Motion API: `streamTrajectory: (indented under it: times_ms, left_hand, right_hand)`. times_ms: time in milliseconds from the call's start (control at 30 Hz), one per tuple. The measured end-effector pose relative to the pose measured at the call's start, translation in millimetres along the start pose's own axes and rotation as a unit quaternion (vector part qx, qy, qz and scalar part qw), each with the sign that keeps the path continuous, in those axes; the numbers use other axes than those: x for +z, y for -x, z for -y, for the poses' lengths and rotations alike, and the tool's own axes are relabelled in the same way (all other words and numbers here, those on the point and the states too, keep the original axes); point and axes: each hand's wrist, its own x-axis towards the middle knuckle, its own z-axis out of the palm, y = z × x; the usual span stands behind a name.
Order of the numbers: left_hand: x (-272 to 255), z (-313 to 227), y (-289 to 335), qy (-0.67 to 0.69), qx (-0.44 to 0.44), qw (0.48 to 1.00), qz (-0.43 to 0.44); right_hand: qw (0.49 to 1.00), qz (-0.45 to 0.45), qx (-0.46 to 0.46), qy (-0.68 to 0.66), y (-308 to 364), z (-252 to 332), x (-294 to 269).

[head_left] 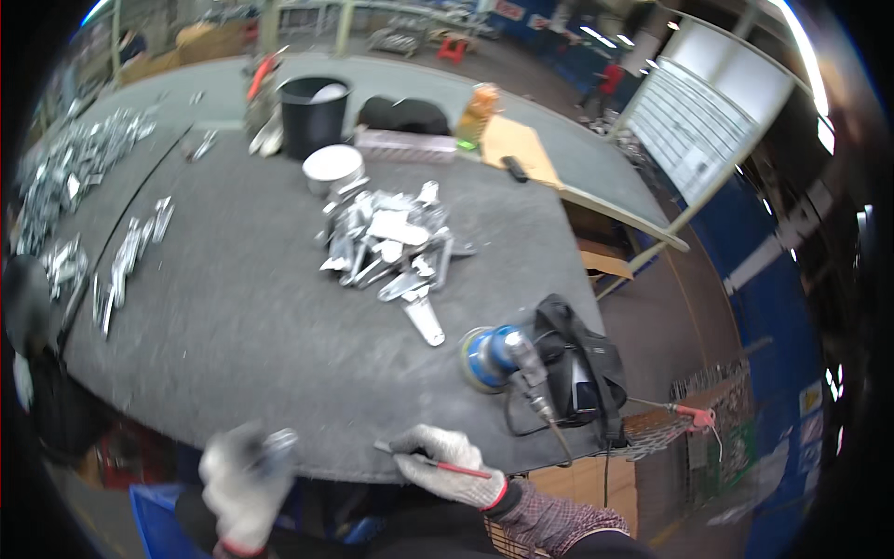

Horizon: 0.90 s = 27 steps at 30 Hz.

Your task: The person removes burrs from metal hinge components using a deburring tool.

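My left hand point(244, 489), in a white knit glove and blurred by motion, is closed around a shiny metal part point(277, 443) at the table's near edge. To its right, my gloved right hand point(440, 458) rests at the same edge. Its fingers wrap a slim tool with a red handle point(463, 470); a short grey tip point(383, 447) points left out of the fingers. Farther up the dark tabletop lies a heap of silvery metal parts point(386, 233). A blue round-headed power sander point(498, 358) sits beyond my right hand.
A black bag point(582, 363) lies by the sander, with a hose near it. At the back stand a black bucket point(315, 116), a white round tub point(332, 168) and an orange-topped bottle point(480, 110). More metal parts point(79, 168) cover the left side. A blue bin point(158, 522) is below.
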Motion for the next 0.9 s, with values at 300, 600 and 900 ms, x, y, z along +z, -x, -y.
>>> streamTrajectory:
  times_ms: [300, 600, 900]
  left_hand:
    - [-208.7, 118.5, 114.5, -0.014, -0.280, 0.940, -0.197]
    - [129.3, -149.4, -140.7, -0.058, 0.356, 0.912, 0.197]
    - [175.9, -118.2, -130.8, -0.192, 0.446, 0.825, 0.289]
  right_hand:
    - [0.986, -0.052, -0.126, -0.101, 7.5, -16.1, -11.3]
    - [0.966, -0.146, -0.191, -0.098, 4.1, -39.0, -16.6]
    - [0.977, -0.084, -0.152, -0.124, 22.6, -37.7, -1.7]
